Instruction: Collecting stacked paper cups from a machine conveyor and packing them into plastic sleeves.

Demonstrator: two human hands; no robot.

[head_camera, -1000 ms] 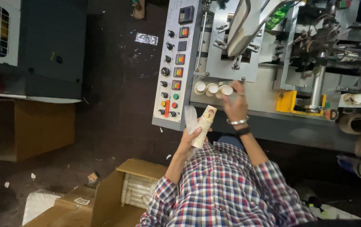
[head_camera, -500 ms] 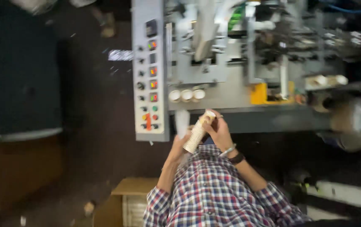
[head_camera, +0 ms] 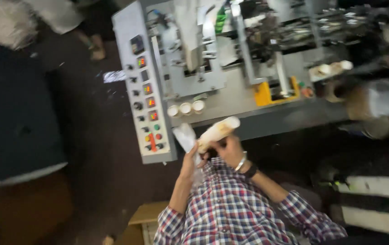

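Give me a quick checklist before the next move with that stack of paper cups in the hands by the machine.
1. Grip on the cream stack of paper cups: right hand closed around its lower end, ok.
2. Left hand on the clear plastic sleeve: ok.
3. Stack fully inside the sleeve: cannot tell, picture blurred.
4. Three white cups upright on the grey machine ledge: ok.
5. Stack apart from the grey control panel: ok.
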